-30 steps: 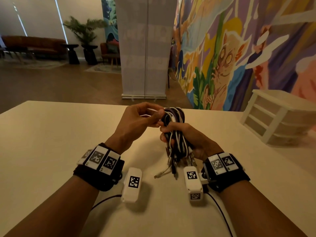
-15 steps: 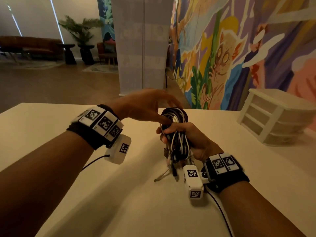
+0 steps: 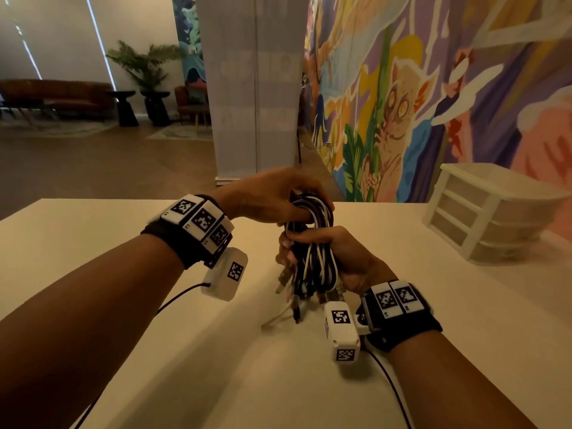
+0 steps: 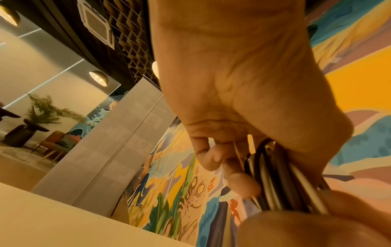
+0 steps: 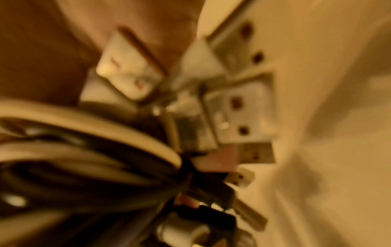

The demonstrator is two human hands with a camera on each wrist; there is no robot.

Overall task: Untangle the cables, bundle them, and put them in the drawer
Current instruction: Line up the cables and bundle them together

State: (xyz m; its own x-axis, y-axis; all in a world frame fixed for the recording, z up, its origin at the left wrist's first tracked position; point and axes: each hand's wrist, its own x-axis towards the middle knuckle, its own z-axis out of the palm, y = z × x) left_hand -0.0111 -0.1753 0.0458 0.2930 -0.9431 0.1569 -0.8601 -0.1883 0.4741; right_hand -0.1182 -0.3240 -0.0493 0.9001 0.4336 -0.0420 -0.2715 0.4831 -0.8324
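A folded bundle of black and white cables (image 3: pixel 312 261) stands upright above the cream table (image 3: pixel 93 243). My right hand (image 3: pixel 312 243) grips its middle, fingers wrapped round it. My left hand (image 3: pixel 297 209) is curled over the looped top end and holds it, thumb under the loops; in the left wrist view the cables (image 4: pixel 275 180) run between thumb and fingers (image 4: pixel 243 183). Plug ends (image 3: pixel 294 308) hang loose below my right hand, close to the tabletop. The right wrist view is blurred: USB plugs (image 5: pixel 243 117) and cable loops (image 5: pixel 84 167) fill it. The white drawer unit (image 3: pixel 489 212) stands at the far right.
The drawer unit's drawers all look closed. Wrist camera leads (image 3: pixel 185 295) trail from both wrists over the table. Beyond the table's far edge stand a white pillar (image 3: pixel 253 88) and a painted mural wall (image 3: pixel 433 88).
My left hand turned over from pinching a white cable beside the bundle, rose above it, then came down and closed on the looped top. The right hand has kept its grip.
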